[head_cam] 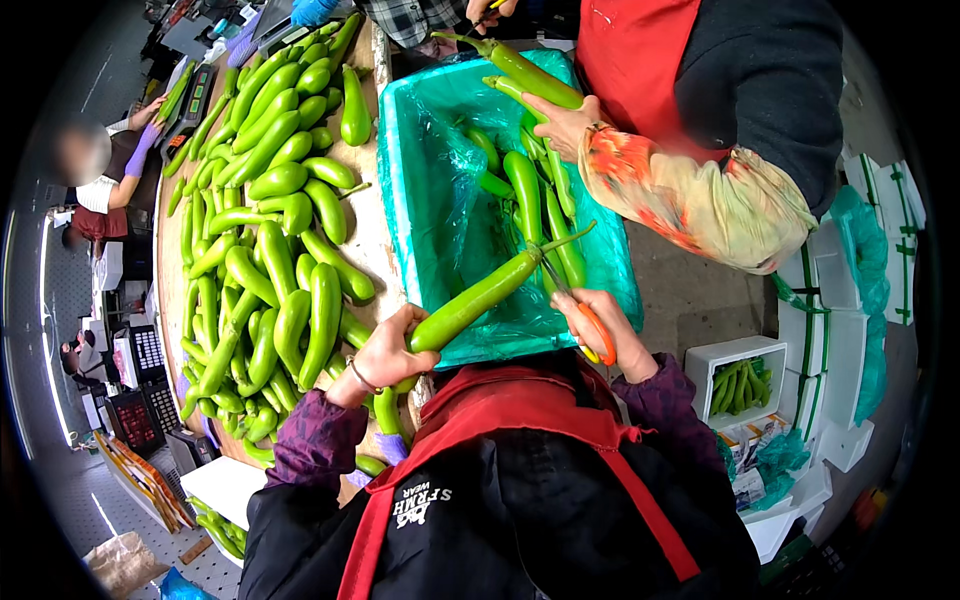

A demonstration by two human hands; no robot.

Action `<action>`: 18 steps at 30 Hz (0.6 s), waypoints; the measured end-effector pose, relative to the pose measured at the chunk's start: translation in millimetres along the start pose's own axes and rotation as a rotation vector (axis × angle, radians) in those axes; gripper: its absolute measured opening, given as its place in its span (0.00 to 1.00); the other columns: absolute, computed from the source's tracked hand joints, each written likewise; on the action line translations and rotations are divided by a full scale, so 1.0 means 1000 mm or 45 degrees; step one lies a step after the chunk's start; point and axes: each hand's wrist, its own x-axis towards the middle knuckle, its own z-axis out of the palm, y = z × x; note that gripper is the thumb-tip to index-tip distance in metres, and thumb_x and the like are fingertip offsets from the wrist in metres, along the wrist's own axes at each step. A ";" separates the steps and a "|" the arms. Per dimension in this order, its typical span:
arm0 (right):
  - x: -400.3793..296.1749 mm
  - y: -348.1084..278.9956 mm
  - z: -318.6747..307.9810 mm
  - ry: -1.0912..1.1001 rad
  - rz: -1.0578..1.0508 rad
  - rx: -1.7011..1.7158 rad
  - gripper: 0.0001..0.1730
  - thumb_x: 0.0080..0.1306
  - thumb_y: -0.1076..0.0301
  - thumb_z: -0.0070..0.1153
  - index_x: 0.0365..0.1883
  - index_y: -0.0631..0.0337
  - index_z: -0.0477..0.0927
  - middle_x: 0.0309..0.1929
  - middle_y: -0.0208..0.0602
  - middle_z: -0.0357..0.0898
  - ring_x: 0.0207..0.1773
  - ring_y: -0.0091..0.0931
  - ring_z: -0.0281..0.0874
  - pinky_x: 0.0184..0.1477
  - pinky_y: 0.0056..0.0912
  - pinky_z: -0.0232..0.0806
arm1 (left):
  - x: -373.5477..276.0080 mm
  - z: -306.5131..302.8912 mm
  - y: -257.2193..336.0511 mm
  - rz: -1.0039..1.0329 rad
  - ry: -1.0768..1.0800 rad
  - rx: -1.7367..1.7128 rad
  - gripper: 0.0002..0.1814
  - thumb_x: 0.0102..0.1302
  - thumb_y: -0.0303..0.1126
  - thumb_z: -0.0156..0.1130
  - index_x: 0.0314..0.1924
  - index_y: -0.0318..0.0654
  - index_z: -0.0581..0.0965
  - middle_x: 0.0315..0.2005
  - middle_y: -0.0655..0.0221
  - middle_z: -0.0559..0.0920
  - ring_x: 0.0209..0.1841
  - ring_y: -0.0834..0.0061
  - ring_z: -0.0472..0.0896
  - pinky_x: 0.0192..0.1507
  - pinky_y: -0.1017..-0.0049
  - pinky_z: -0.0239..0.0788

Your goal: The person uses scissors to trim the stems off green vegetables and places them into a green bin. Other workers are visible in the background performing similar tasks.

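My left hand [394, 349] grips the blunt end of a long green eggplant [480, 296], whose stem points up and to the right. In my right hand [604, 330] are scissors [598, 330] with orange and yellow handles. Their blades meet the eggplant near its cap, below the long stem; whether they are closed on it I cannot tell. Under the eggplant stands a crate lined with green plastic film [420, 217], with several green eggplants [523, 187] lying inside. A large heap of green eggplants [277, 262] covers the table to my left.
Across the crate, a co-worker in a red apron [637, 67] holds green eggplants [532, 71] above it. Another person handles an eggplant by a digital scale [196, 97]. White foam boxes [806, 330] are stacked at right, one open foam box [697, 375] holding green vegetables.
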 end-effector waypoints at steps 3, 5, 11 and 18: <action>0.002 0.007 0.003 0.025 0.033 0.070 0.26 0.70 0.48 0.50 0.29 0.67 0.78 0.13 0.28 0.68 0.16 0.19 0.66 0.19 0.25 0.57 | 0.001 -0.008 -0.009 -0.117 0.043 -0.194 0.24 0.49 0.29 0.67 0.47 0.30 0.70 0.29 0.66 0.78 0.31 0.79 0.76 0.34 0.78 0.70; 0.002 -0.007 0.000 -0.031 0.249 0.350 0.27 0.70 0.48 0.49 0.30 0.68 0.78 0.14 0.27 0.68 0.16 0.18 0.65 0.18 0.23 0.56 | 0.001 -0.018 -0.015 -0.139 0.155 -0.360 0.24 0.50 0.27 0.66 0.48 0.31 0.69 0.30 0.67 0.78 0.31 0.80 0.77 0.33 0.78 0.71; 0.040 0.028 -0.001 -0.426 0.755 1.300 0.28 0.70 0.46 0.44 0.39 0.67 0.77 0.24 0.37 0.77 0.23 0.29 0.74 0.27 0.29 0.69 | 0.007 -0.027 -0.015 0.191 0.414 -1.013 0.23 0.55 0.33 0.61 0.49 0.30 0.69 0.33 0.63 0.76 0.30 0.73 0.77 0.34 0.75 0.71; 0.092 0.080 0.044 -0.171 0.875 1.791 0.31 0.71 0.47 0.42 0.37 0.76 0.75 0.28 0.45 0.78 0.27 0.34 0.78 0.31 0.30 0.75 | 0.012 -0.006 -0.028 0.138 0.384 -1.247 0.31 0.56 0.37 0.62 0.57 0.29 0.66 0.35 0.62 0.75 0.32 0.71 0.77 0.36 0.75 0.70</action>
